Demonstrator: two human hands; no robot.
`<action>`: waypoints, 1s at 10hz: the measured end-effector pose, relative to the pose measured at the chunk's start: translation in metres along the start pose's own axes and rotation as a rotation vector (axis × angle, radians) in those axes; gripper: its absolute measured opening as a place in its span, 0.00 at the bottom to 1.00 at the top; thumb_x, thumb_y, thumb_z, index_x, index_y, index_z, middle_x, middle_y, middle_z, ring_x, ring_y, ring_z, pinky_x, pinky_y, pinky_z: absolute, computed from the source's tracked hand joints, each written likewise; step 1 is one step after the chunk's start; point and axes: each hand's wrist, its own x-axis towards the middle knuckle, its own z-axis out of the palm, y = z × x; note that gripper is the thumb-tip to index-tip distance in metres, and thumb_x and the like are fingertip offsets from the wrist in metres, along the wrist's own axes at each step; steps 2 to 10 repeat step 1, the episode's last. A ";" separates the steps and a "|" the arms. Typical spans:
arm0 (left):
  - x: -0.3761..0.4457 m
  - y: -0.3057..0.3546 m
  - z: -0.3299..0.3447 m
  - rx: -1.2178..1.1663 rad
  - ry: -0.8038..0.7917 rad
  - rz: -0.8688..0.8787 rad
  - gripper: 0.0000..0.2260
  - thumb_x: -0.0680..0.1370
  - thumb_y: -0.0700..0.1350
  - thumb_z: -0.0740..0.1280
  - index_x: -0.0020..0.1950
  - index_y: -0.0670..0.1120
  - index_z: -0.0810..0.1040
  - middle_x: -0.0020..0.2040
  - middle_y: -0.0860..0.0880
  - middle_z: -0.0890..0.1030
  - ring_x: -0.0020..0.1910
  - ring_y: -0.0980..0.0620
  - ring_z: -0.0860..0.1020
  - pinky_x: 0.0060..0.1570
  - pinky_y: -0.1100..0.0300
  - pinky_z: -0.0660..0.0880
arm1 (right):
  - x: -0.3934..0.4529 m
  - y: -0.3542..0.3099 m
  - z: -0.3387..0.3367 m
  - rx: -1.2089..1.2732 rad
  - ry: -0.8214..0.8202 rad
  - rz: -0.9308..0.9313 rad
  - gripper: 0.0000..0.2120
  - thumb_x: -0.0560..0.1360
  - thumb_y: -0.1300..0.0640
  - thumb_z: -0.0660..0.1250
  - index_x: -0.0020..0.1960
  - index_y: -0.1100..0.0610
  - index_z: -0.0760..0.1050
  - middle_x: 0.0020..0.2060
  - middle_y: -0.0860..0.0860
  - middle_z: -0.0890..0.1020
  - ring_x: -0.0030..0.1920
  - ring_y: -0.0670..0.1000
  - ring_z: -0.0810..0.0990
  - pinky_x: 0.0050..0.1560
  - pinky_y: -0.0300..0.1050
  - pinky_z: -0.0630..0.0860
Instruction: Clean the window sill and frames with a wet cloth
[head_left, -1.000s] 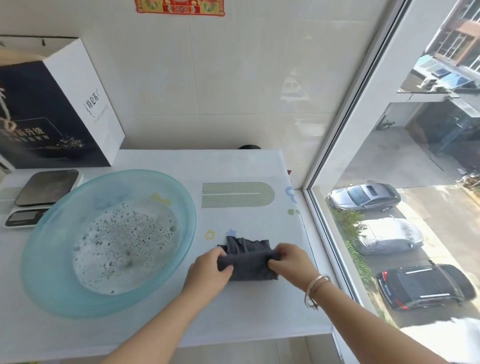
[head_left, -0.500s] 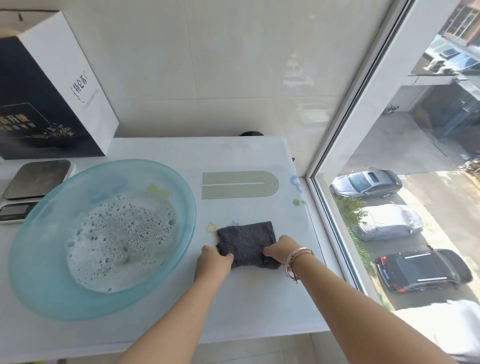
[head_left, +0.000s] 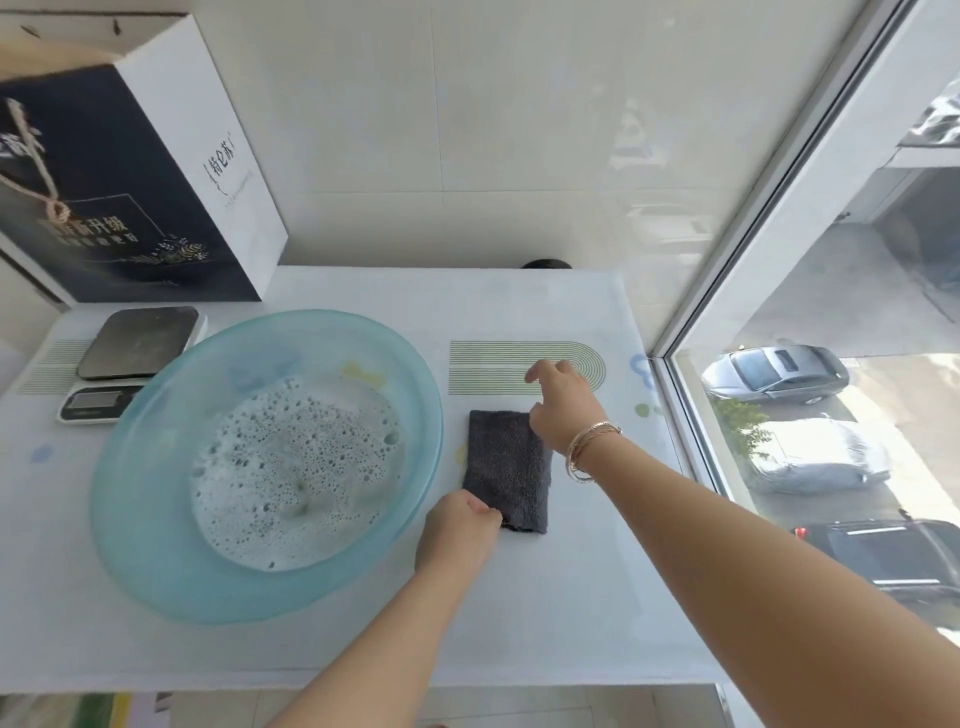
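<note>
We see left hand (head_left: 457, 530) pinch cloth (head_left: 506, 467) corner at 7 o'clock. Right hand (head_left: 563, 408) covers 1 o'clock corner; fingers hidden, grip unclear.

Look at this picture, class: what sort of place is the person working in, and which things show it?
Probably a home kitchen or balcony counter beside an upper-floor window: tiled wall, a kitchen scale, a basin of soapy water on the counter, and parked cars seen far below through the window frame.

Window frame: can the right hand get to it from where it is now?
Probably yes. The right hand is raised beside the cloth, holding nothing, and only bare tabletop lies between it and the window frame.
</note>
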 end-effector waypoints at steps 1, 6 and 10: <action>-0.005 0.004 -0.009 -0.025 0.024 0.012 0.03 0.75 0.43 0.62 0.42 0.49 0.75 0.40 0.52 0.77 0.43 0.49 0.75 0.42 0.63 0.69 | -0.017 0.000 0.003 -0.069 -0.012 -0.072 0.14 0.73 0.66 0.58 0.54 0.55 0.75 0.55 0.52 0.71 0.59 0.54 0.69 0.54 0.48 0.74; -0.005 0.004 -0.009 -0.025 0.024 0.012 0.03 0.75 0.43 0.62 0.42 0.49 0.75 0.40 0.52 0.77 0.43 0.49 0.75 0.42 0.63 0.69 | -0.017 0.000 0.003 -0.069 -0.012 -0.072 0.14 0.73 0.66 0.58 0.54 0.55 0.75 0.55 0.52 0.71 0.59 0.54 0.69 0.54 0.48 0.74; -0.005 0.004 -0.009 -0.025 0.024 0.012 0.03 0.75 0.43 0.62 0.42 0.49 0.75 0.40 0.52 0.77 0.43 0.49 0.75 0.42 0.63 0.69 | -0.017 0.000 0.003 -0.069 -0.012 -0.072 0.14 0.73 0.66 0.58 0.54 0.55 0.75 0.55 0.52 0.71 0.59 0.54 0.69 0.54 0.48 0.74</action>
